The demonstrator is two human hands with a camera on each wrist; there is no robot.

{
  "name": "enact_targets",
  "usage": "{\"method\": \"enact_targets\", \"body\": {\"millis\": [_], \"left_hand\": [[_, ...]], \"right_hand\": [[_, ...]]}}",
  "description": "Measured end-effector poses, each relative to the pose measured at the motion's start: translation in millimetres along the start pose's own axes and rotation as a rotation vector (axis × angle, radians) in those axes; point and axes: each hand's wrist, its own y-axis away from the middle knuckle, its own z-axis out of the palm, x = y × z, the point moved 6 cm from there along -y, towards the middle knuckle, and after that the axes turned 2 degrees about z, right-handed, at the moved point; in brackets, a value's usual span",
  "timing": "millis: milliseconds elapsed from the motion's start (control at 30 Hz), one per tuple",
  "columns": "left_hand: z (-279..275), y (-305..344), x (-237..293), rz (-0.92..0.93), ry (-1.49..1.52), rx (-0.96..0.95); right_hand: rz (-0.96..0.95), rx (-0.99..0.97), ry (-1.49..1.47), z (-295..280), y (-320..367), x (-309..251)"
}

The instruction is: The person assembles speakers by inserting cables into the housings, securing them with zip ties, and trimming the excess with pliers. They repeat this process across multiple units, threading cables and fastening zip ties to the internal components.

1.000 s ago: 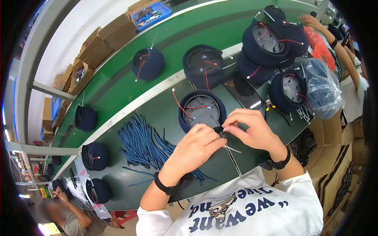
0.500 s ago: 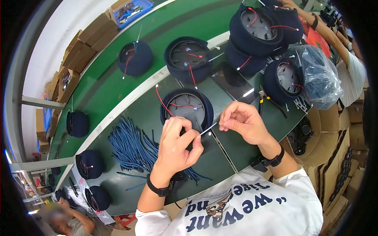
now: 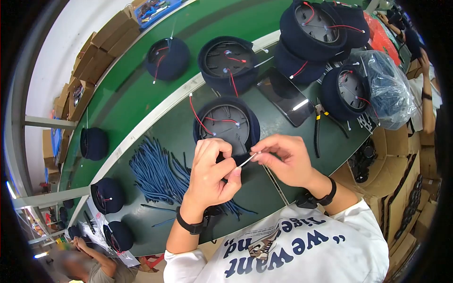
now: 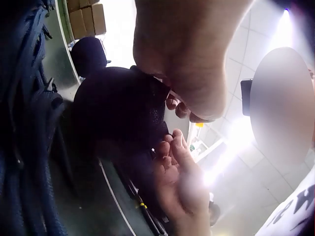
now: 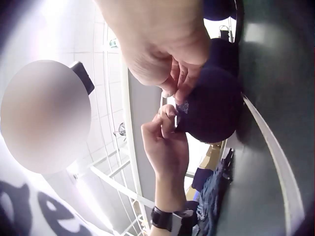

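Bench (image 3: 255, 188): dark green top, running alongside a brighter green strip (image 3: 125, 111) with a pale divider (image 3: 151, 118) between them. Cardboard boxes (image 3: 96, 59) are lining the far side.
Left hand (image 3: 212, 174): thumb and fingers curling in, pinching one end of a thin white strip (image 3: 246, 161).
Right hand (image 3: 285, 160): fingertips closing on the other end of that same strip.
White strip: spanning the small gap between the hands, slanting over the near edge of the navy round piece (can't tell if it's actually touching it, sorry).
Navy round piece (image 3: 225, 114): sitting on the bench just beyond the hands, grey hollow side facing up, red wires poking out.
Blue cords (image 3: 158, 172): lying in a big bundle left of the hands.
Off to the right: pliers (image 3: 317, 137) with black and yellow handles are lying near a flat black slab (image 3: 283, 96), and more round pieces (image 3: 314, 30) are piling up behind.
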Motion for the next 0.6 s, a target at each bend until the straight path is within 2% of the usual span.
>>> {"method": "enact_targets", "body": {"millis": [33, 133, 600], "left_hand": [[-0.3, 0.4, -0.7, 0.008, 0.007, -0.006], [-0.5, -1.1, 0.3, 0.043, 0.019, -0.016], [2.2, -2.5, 1.6, 0.046, -0.044, -0.085]], "right_hand": [[0.102, -0.013, -0.165, -1.1, 0.3, 2.6], [0.154, -0.061, -0.261, -5.7, -0.5, 7.6], [0.189, -0.148, -0.231, -0.1, -3.3, 8.7]]}}
